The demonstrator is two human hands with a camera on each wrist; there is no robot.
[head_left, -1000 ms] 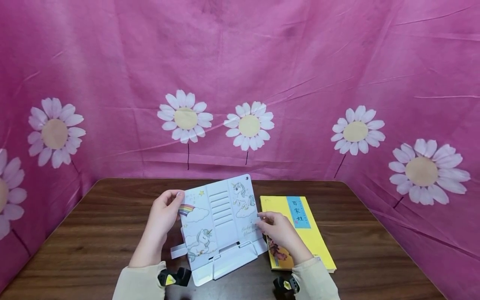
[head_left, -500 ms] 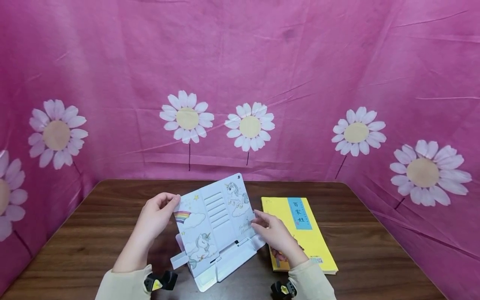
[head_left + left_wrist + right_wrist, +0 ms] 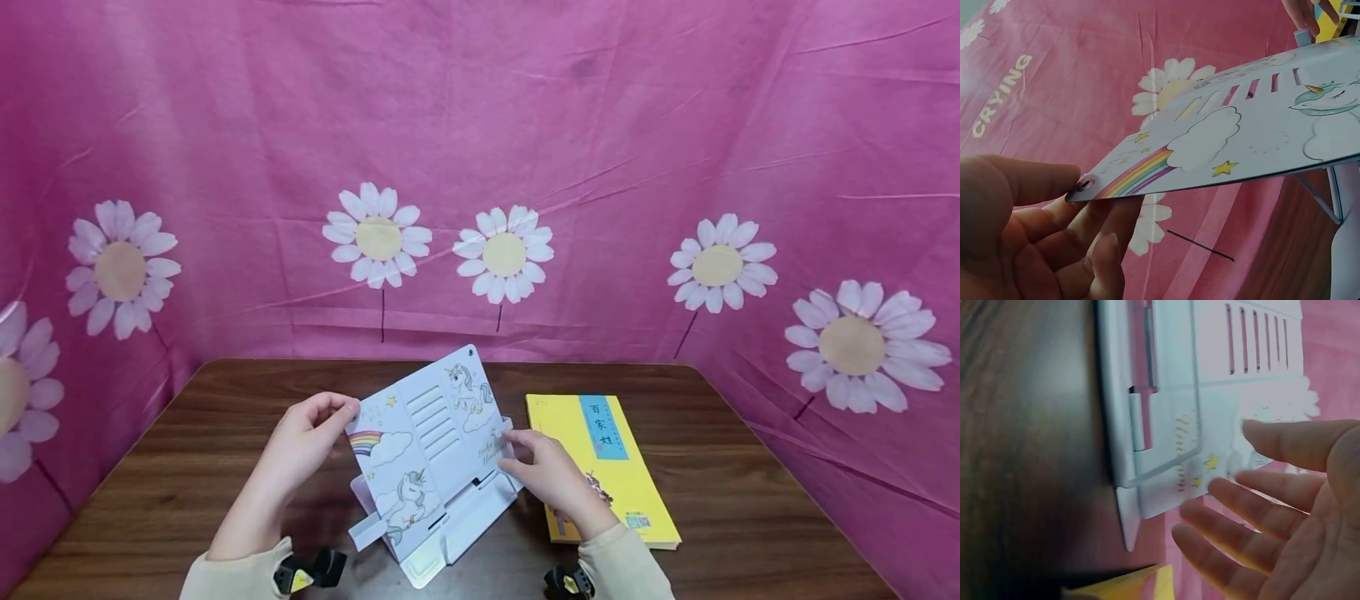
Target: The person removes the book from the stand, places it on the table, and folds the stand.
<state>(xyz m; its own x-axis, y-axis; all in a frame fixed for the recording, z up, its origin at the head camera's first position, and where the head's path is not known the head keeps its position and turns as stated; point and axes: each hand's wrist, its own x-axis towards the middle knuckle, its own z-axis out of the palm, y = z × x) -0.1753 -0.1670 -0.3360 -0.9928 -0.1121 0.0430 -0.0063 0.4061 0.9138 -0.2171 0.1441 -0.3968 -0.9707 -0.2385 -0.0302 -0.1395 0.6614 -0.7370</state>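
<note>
A white book stand (image 3: 442, 450) with unicorn, cloud and rainbow drawings leans back on the table, turned at an angle. My left hand (image 3: 311, 433) pinches its upper left corner; in the left wrist view, the thumb of that left hand (image 3: 1041, 219) lies on top and the fingers beneath. A small side flap (image 3: 367, 531) juts out at the stand's lower left. My right hand (image 3: 551, 475) is at the right edge, its fingers spread loosely. In the right wrist view, the right hand's (image 3: 1272, 512) thumb and forefinger are apart; contact is hard to tell.
A yellow book (image 3: 637, 475) with a blue title panel lies right of the stand, partly under my right forearm. The brown wooden table (image 3: 187, 467) is backed by a pink cloth (image 3: 600, 125) printed with white daisies.
The stand has turned, its top shifting left and its lower left corner coming nearer me. My left hand moved left and down with the corner; the right hand moved slightly left.
</note>
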